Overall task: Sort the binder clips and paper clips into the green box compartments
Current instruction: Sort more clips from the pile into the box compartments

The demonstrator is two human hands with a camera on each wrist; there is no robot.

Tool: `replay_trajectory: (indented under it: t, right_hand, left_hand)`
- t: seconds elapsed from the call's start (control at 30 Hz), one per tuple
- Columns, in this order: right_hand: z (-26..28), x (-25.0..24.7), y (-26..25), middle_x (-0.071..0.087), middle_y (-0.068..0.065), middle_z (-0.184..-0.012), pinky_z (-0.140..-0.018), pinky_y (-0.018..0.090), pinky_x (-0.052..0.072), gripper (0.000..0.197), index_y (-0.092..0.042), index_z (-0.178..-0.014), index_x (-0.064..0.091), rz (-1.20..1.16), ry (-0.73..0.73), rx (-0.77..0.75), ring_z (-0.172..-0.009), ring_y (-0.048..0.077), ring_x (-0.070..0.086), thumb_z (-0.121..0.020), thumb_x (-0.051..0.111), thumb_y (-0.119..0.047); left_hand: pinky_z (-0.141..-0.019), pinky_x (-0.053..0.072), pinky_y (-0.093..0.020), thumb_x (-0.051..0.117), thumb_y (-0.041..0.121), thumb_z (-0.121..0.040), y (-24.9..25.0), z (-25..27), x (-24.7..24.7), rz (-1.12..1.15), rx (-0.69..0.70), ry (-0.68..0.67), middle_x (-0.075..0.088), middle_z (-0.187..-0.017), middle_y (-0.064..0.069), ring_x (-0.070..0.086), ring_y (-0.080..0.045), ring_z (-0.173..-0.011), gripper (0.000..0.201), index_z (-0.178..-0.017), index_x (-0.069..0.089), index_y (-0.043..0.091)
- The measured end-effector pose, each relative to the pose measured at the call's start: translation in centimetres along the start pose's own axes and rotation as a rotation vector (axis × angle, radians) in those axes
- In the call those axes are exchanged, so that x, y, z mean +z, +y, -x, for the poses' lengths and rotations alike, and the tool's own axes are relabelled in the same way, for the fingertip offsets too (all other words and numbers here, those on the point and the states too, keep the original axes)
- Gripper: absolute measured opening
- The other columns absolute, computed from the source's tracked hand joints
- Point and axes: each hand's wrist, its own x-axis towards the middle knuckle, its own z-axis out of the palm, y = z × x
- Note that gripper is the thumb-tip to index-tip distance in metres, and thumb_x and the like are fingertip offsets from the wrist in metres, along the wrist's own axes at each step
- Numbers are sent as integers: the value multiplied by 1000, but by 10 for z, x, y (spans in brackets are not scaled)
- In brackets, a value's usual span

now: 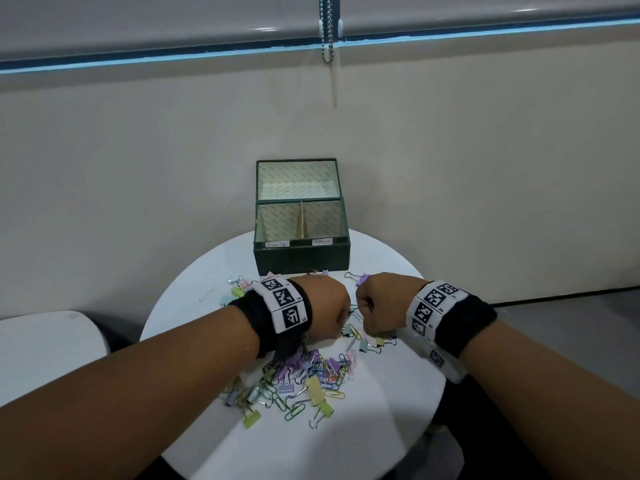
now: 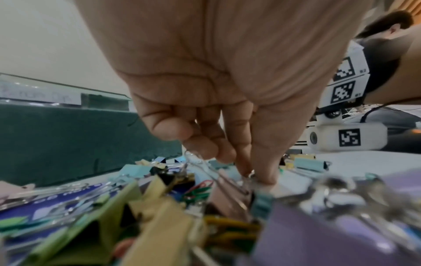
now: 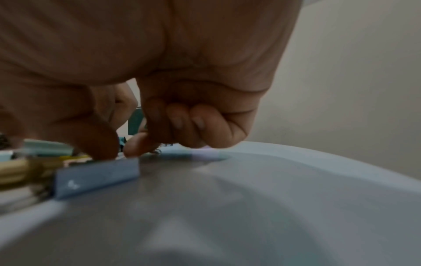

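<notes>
A green box stands open at the back of the round white table, with two labelled front compartments split by a divider. Pastel binder clips and paper clips lie heaped in the table's middle. My left hand reaches down into the heap. In the left wrist view its thumb and finger pinch the wire handle of a pink binder clip. My right hand is curled close beside it. Its thumb and forefinger tips meet on a small clip behind a blue binder clip; which kind is hidden.
More clips lie scattered just in front of the green box. A second white surface sits low at the left. The wall rises right behind the box, and a bead chain hangs above. The table's near rim curves below the heap.
</notes>
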Motion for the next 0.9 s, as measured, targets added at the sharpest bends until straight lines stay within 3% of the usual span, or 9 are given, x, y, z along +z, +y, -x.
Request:
replay_trajectory:
  t: [0.2, 0.33, 0.47, 0.53, 0.63, 0.77, 0.83, 0.9]
  right_hand:
    - [2, -2, 3, 66, -6, -74, -68, 28, 54, 15, -18, -77, 66, 32, 25, 12, -75, 18, 64, -70, 66, -31]
    - [5, -4, 9, 64, -6, -73, -67, 27, 52, 18, -20, -75, 65, 45, -8, 30, -71, 15, 59, -72, 70, -37]
    - [11, -2, 10, 58, -10, -66, -61, 25, 48, 15, -23, -68, 59, 48, -44, 44, -64, 13, 54, -70, 71, -31]
    - [7, 1, 10, 59, -9, -65, -60, 26, 51, 9, -22, -65, 59, 30, -46, 35, -64, 14, 56, -67, 68, -22]
    - [-1, 6, 9, 60, -8, -64, -64, 29, 57, 5, -21, -66, 61, 25, -14, 9, -67, 16, 60, -68, 64, -18]
    - [-4, 7, 9, 55, -7, -66, -61, 26, 42, 18, -21, -68, 49, 42, 115, -5, -67, 17, 54, -86, 50, -22]
    - [-5, 8, 11, 53, -6, -66, -64, 30, 43, 26, -22, -67, 44, 17, 185, -8, -68, 20, 53, -93, 45, -26]
    - [-8, 9, 12, 52, -5, -67, -65, 32, 41, 29, -24, -68, 39, -25, 201, -15, -69, 23, 51, -96, 44, -26]
  left_hand:
    - [-71, 46, -26, 63, 29, -87, -17, 10, -5, 90, -39, 60, 65, -86, 9, 60, -14, -82, 7, -88, 67, 24]
    - [-68, 49, -27, 63, 21, -85, -34, 14, -16, 183, -68, 145, 68, -84, 1, 59, -16, -75, 7, -84, 67, 16]
    - [-74, 48, -29, 69, 37, -86, -39, 14, -10, 68, -93, 150, 58, -100, 5, 58, -16, -86, 17, -98, 68, 24]
    - [-80, 51, -33, 69, 38, -86, -33, 12, -6, -3, -28, 171, 51, -105, 6, 58, -18, -92, 18, -102, 69, 30]
    - [-82, 49, -29, 68, 38, -87, -17, 11, -2, 22, 120, 80, 59, -103, 8, 60, -15, -98, 25, -112, 71, 34]
    - [-89, 48, -33, 61, 40, -92, -3, 7, 3, -109, 220, 41, 60, -115, 6, 58, -18, -108, 33, -124, 66, 38]
    - [-82, 45, -30, 59, 38, -92, -2, 6, 4, -129, 231, 46, 58, -110, 9, 56, -17, -100, 25, -115, 69, 37]
    - [-77, 48, -30, 58, 35, -92, -3, 7, 5, -147, 270, 72, 57, -98, 9, 55, -15, -88, 12, -94, 70, 31]
